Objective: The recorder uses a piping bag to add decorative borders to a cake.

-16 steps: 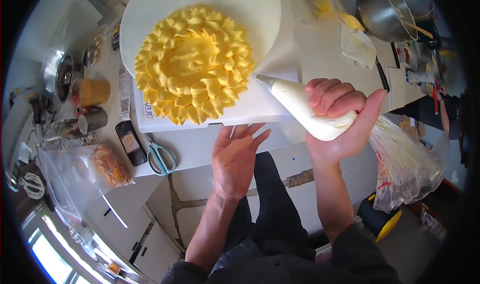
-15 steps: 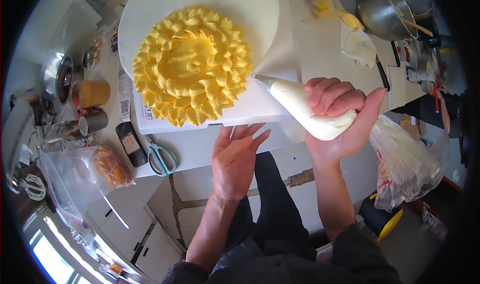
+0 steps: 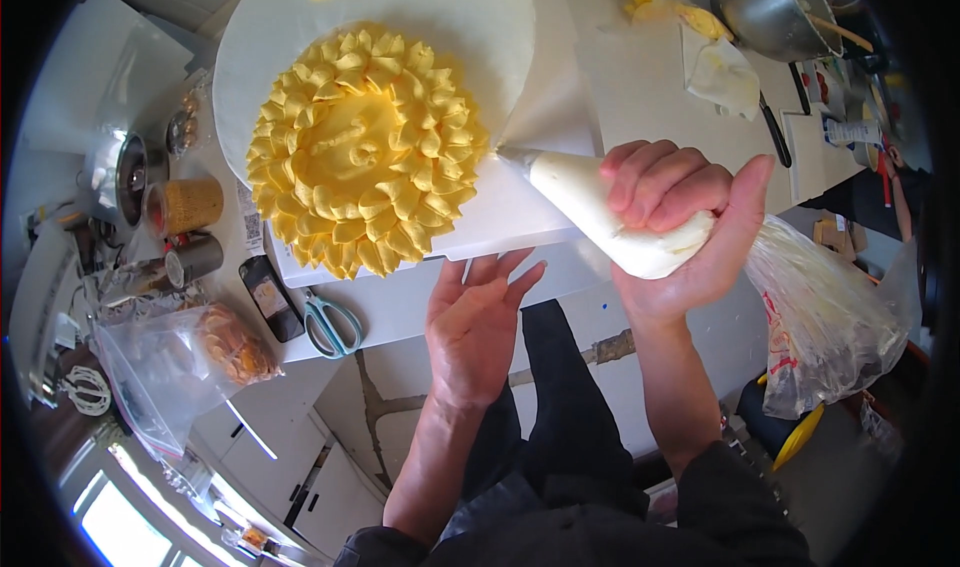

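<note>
Yellow flower (image 3: 365, 152), piping bag (image 3: 610, 217) alongside

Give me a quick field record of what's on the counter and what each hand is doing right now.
left hand: flat, fingertips at the near edge of the white board
right hand: closed around the piping bag
bag tip: at the right edge of the flower
flower: yellow piped petals on a round white surface
left of board: scissors, dark phone, clear bag of snacks, two jars
far right: metal bowl, knife
</note>
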Demonstrator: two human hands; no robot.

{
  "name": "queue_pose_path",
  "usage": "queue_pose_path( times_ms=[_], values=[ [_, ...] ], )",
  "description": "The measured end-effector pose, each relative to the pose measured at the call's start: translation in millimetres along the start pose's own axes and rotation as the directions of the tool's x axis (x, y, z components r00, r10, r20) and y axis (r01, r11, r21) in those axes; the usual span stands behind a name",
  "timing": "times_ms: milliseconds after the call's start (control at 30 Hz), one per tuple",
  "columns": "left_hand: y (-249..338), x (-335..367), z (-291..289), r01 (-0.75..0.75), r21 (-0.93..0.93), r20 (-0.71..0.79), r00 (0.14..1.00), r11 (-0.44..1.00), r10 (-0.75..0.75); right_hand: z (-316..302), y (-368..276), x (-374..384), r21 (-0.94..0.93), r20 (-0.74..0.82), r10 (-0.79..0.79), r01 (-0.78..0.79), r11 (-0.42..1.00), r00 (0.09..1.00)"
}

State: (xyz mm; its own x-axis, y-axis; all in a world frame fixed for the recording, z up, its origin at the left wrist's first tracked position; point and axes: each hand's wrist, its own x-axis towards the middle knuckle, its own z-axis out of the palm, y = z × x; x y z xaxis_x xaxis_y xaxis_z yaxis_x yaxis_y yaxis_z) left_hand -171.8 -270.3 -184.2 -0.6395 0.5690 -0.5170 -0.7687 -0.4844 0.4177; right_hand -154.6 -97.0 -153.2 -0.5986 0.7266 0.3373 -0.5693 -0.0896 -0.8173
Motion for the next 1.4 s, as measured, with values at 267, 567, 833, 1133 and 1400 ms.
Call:
queue_pose_path(
  times_ms=[267, 567, 833, 1133, 1400],
  values=[
    [0, 0, -2, -0.006, -0.015, -0.005, 1.0, 1.0, 0.006, 1, -6, 7, -0.022, 0.035, 0.003, -0.002, 1.0, 0.999],
    [3, -2, -4, -0.026, 0.004, -0.025, 0.999, 1.0, 0.026, -10, -1, 16, -0.018, -0.012, 0.004, -0.005, 1.0, 1.0],
    [-3, -3, -2, -0.029, 0.001, -0.074, 0.997, 1.0, 0.029, -13, -6, 15, 0.064, 0.054, 0.047, -0.05, 0.997, 0.997],
    [0, -7, -6, -0.066, -0.02, -0.093, 0.994, 0.998, 0.064, -12, -2, 20, -0.01, 0.023, 0.027, -0.027, 1.0, 0.999],
    [-1, -9, -11, -0.055, -0.008, -0.089, 0.995, 0.998, 0.054, -13, -5, 18, 0.038, 0.05, 0.05, -0.052, 0.998, 0.998]
  ],
)
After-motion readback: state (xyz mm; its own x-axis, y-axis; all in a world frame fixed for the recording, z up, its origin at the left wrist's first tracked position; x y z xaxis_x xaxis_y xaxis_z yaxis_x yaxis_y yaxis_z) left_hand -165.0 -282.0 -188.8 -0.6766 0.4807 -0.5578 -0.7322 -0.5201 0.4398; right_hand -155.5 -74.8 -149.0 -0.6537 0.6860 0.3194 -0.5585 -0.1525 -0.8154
